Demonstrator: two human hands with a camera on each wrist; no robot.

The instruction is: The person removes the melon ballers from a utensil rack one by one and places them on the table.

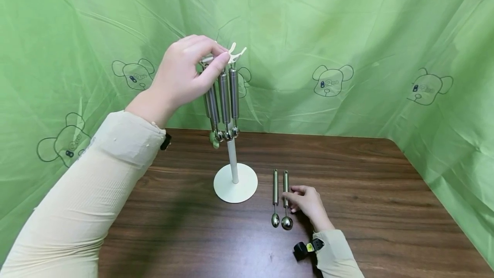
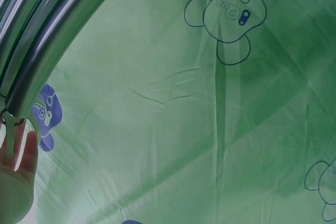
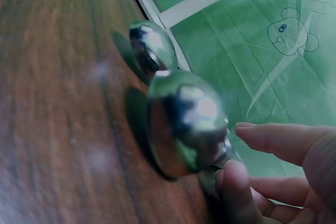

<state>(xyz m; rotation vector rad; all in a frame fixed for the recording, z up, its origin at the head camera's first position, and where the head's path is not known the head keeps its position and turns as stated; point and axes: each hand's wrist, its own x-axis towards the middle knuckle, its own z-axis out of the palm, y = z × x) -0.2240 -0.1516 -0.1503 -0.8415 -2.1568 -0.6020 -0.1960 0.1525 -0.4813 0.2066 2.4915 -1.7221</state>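
Note:
A white stand [image 1: 233, 158] with hooks at its top holds several hanging metal utensils [image 1: 224, 98] with thick tubular handles and small rounded ends. The left hand [image 1: 189, 65] is at the top of this stand, thumb and fingers pinching a hook there, with its palm partly covering the other hooks. On the table lie two steel melon ballers side by side, an oval one [image 1: 275, 196] and a larger round one [image 1: 286, 222]. The right hand [image 1: 306, 203] grips the round baller's handle between thumb and fingers. In the right wrist view its round bowl [image 3: 186, 124] hides the handle.
The brown wood-grain table [image 1: 185, 235] is backed by a green cloth [image 1: 281, 55] with printed bear faces. The stand's round white base [image 1: 224, 190] rests left of the ballers. A black wrist camera [image 1: 301, 251] sits by the right sleeve.

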